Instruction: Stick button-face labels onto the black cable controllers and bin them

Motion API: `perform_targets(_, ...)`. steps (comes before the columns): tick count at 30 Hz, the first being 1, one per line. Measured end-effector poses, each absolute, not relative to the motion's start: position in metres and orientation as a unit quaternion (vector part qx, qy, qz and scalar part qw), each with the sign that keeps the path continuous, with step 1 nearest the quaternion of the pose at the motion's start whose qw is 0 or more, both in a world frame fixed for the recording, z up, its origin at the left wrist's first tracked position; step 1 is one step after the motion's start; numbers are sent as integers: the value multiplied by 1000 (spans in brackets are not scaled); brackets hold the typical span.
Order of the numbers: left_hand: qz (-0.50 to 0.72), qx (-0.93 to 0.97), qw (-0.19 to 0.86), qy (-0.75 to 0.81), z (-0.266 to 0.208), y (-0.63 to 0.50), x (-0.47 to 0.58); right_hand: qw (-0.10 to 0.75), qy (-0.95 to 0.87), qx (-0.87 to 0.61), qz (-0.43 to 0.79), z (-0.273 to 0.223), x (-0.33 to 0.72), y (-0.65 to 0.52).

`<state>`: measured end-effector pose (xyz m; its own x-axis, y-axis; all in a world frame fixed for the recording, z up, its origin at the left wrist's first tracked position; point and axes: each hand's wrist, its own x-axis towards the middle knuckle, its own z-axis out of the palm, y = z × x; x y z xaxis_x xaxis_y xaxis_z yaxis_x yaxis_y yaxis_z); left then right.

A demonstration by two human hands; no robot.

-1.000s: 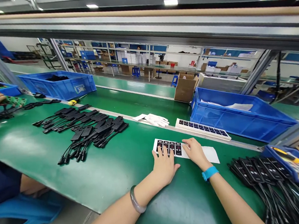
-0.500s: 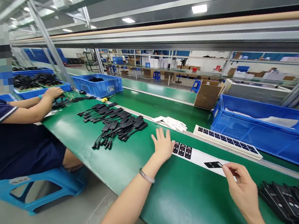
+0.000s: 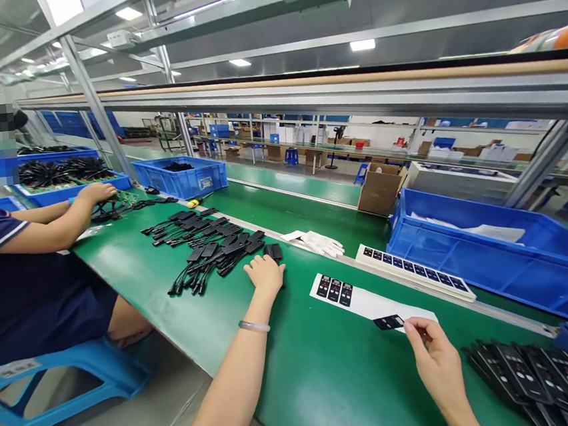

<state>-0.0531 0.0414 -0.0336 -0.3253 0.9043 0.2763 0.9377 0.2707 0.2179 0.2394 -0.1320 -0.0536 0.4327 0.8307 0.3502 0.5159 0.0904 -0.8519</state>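
Observation:
My right hand (image 3: 436,359) pinches a black label (image 3: 389,323) by its edge, holding it tilted over the right part of a white backing sheet (image 3: 363,301). Three black labels (image 3: 334,290) remain stuck at that sheet's left end. Farther left, my left hand (image 3: 266,276) has its fingers curled over a small flat black device (image 3: 272,250); part of the device is hidden beneath the hand. Just beyond it lies a pile of black devices with short cables (image 3: 217,246). At the lower right is a stack of black devices bearing labels (image 3: 535,369).
White gloves (image 3: 317,243) and a stack of label sheets (image 3: 415,273) lie along the bench's metal rail. A long blue bin (image 3: 468,252) stands behind them at right, and a blue crate (image 3: 180,183) farther left. A co-worker (image 3: 18,265) sits at the left, handling green boards.
My left hand has moved left from the label sheet onto a black device and curled its fingers. My right hand still pinches the label. The view has shifted slightly.

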Motion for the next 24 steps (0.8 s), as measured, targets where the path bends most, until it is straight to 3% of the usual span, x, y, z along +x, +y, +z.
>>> perform_targets(7,-191,-634,26,-749,-36,45,-41,529,-530,-651,126,-54,237,-132)
perform_targets(14,-220,-697,-68,-679,-34,46,-32,519,-538,-648,145,-50,234,-134)
perform_targets(20,-319,-707,-206,-597,-15,20,-6,586,-485,-611,220,-45,232,-135)
perform_targets(24,-326,-724,-379,-476,-17,-16,29,629,-448,-580,261,-42,235,-136)
